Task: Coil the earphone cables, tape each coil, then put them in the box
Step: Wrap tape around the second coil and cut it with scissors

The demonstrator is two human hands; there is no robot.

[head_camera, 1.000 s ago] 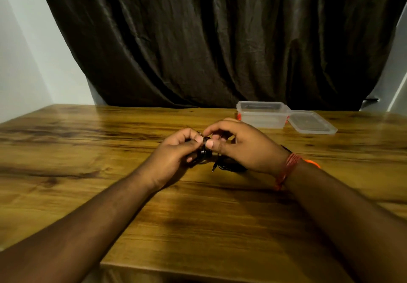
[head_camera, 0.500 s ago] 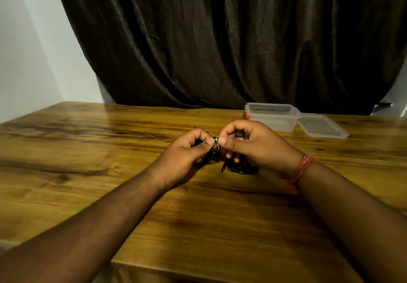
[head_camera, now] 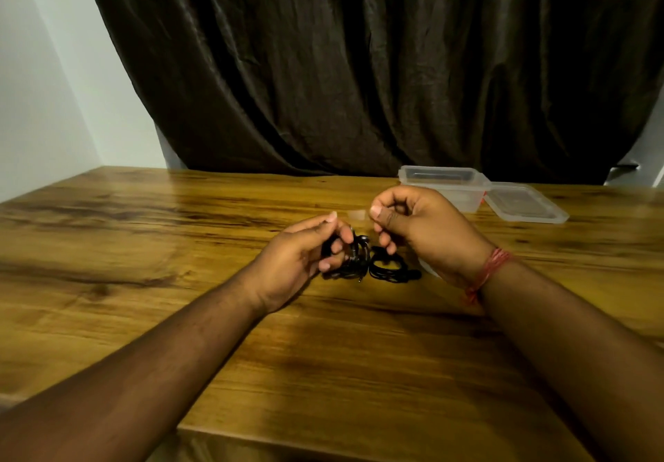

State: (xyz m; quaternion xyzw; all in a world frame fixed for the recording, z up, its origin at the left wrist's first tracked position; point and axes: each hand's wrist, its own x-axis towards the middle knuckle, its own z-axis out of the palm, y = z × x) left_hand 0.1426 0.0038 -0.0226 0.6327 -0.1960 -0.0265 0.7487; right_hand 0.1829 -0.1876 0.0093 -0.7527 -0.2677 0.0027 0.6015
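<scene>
My left hand grips a black coiled earphone cable just above the wooden table. A second black coil lies on the table right beside it, under my right hand. My right hand is raised a little to the right of the held coil, thumb pinched against forefinger. A faint clear strip of tape seems to stretch from that pinch toward my left forefinger. The clear plastic box stands open behind my right hand.
The box's clear lid lies flat to the right of the box. A small white object peeks out under my right wrist. A dark curtain hangs behind the table's far edge.
My right hand has come off the held coil and lifted up and to the right. My left hand keeps the coil and has opened its forefinger upward.
</scene>
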